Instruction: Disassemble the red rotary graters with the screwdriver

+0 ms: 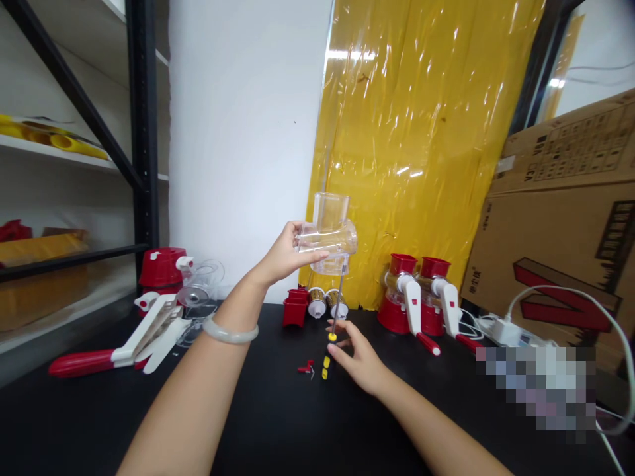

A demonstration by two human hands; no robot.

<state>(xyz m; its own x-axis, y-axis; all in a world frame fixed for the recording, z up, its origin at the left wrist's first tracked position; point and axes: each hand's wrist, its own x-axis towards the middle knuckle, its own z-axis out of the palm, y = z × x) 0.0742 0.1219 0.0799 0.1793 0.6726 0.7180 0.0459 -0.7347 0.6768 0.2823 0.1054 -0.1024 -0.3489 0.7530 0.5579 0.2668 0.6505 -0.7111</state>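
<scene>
Clear plastic housing (331,235) gripped in my left hand (286,256); my right hand (358,357) pinches a screwdriver (333,338), pointing up at the housing.

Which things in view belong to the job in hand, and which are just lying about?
In use:
clear plastic housing, held in the left hand
screwdriver, in the right hand, shaft reaching up to the housing

Apparently lying about:
two red-and-white crank machines
large cardboard box
red-handled lever
patterned drums
small red pieces, possibly related
</scene>
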